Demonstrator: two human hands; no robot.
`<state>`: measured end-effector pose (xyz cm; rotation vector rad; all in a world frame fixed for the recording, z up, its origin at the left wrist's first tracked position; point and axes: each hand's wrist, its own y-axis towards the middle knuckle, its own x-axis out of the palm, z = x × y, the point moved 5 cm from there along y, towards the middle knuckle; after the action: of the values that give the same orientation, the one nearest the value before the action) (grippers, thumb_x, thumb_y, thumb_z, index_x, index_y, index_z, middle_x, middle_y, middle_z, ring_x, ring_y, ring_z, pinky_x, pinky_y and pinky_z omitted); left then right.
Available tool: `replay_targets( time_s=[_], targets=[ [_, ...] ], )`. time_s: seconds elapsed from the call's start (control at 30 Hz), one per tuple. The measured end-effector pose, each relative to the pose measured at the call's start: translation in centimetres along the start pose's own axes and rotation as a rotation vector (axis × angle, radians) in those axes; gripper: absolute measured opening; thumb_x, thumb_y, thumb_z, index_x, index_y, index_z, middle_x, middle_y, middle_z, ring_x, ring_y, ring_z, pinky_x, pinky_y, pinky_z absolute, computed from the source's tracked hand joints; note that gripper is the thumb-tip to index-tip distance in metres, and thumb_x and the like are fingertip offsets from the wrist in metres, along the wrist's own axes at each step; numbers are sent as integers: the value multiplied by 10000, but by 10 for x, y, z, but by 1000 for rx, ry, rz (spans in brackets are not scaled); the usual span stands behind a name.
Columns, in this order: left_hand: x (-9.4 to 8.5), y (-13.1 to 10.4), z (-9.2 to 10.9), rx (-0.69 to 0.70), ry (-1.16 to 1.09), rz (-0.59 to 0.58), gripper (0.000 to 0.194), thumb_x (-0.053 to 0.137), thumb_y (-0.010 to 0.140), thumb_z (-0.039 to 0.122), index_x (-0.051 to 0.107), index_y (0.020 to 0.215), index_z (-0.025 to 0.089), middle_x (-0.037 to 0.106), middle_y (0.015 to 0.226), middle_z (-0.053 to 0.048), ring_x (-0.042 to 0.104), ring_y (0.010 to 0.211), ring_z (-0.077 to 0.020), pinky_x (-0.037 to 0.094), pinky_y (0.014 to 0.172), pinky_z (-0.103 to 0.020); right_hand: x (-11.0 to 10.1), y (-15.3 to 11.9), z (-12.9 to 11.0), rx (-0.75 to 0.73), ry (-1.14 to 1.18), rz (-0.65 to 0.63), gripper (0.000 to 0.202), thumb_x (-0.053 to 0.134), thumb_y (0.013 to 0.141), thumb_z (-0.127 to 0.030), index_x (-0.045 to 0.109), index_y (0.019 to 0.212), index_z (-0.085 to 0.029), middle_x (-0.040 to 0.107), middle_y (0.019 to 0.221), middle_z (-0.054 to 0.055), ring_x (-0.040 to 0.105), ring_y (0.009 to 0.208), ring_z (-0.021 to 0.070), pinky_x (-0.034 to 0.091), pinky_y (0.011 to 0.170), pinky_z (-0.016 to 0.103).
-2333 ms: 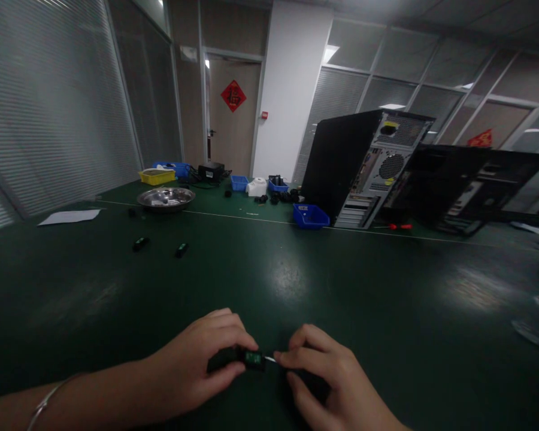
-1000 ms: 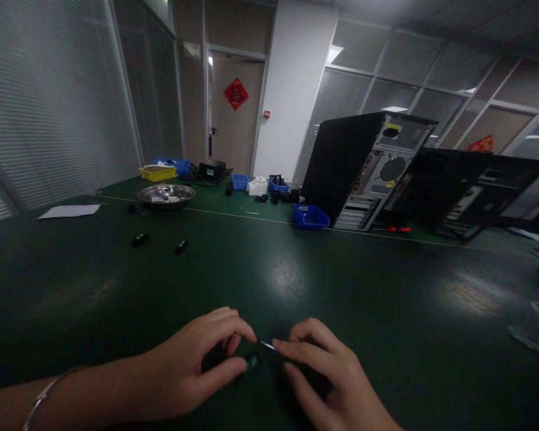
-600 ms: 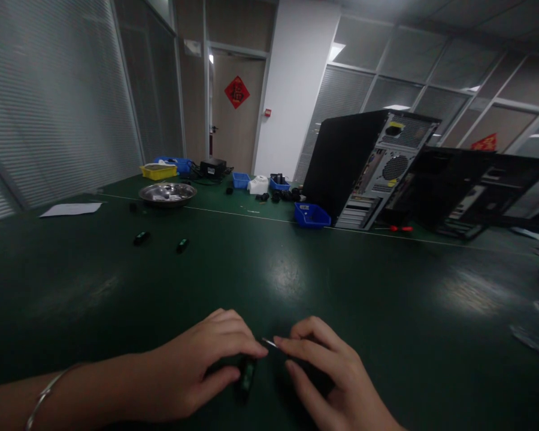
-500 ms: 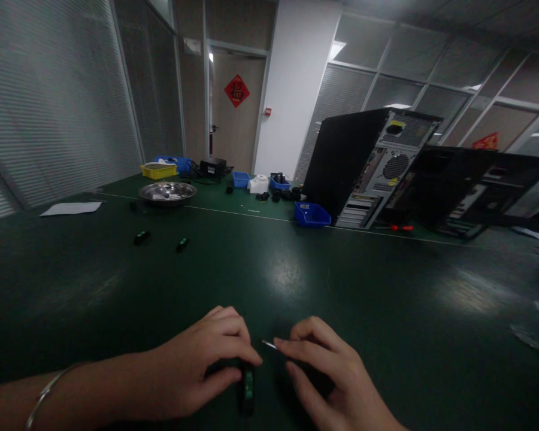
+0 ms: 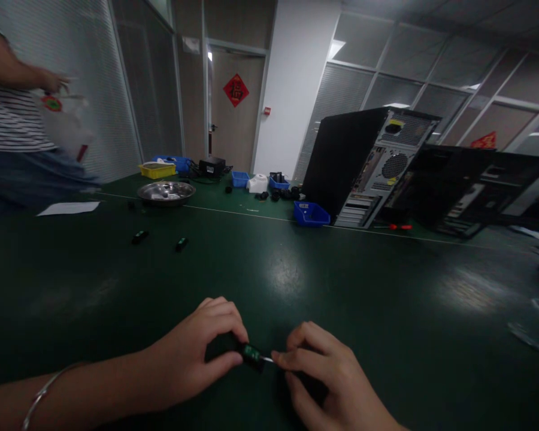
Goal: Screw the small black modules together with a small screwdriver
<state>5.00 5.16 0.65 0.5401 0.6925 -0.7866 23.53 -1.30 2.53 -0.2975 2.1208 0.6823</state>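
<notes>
My left hand (image 5: pixel 211 341), a bracelet at its wrist, pinches the end of a small black module with a green circuit board (image 5: pixel 252 354) just above the green tabletop. From the right, a thin metal tool (image 5: pixel 266 359) points at the module, and its tip meets the module's right end. My right hand (image 5: pixel 318 371) grips this tool between thumb and fingers; most of it is hidden, so its exact kind does not show. Two similar black modules, a left one (image 5: pixel 139 237) and a right one (image 5: pixel 182 243), lie farther back on the table.
A metal bowl (image 5: pixel 166 193) and white paper (image 5: pixel 69 208) lie at the back left. Behind stand a yellow tray (image 5: pixel 157 172), a blue bin (image 5: pixel 311 214) and a black computer tower (image 5: pixel 348 161). A clear round object (image 5: pixel 536 332) is at right. Another person (image 5: pixel 18 120) passes at far left.
The module in my left hand has turned from pointing toward me to pointing right, and the tool tip now touches it. A person in a striped shirt has come into view at left.
</notes>
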Motion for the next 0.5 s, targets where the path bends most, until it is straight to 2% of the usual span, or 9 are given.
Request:
replay_targets(
  time_s=[0.5],
  targets=[
    [-2,0,3,7,-14,-8,173,660,862,96,644,985,216,659,975,-12,582,942,-218,371,858,-356,-1,-1,0,13,-2,19,290,527,796,-93,746,957,-195,654,858,80,631,734,203,506,604,292]
  ],
)
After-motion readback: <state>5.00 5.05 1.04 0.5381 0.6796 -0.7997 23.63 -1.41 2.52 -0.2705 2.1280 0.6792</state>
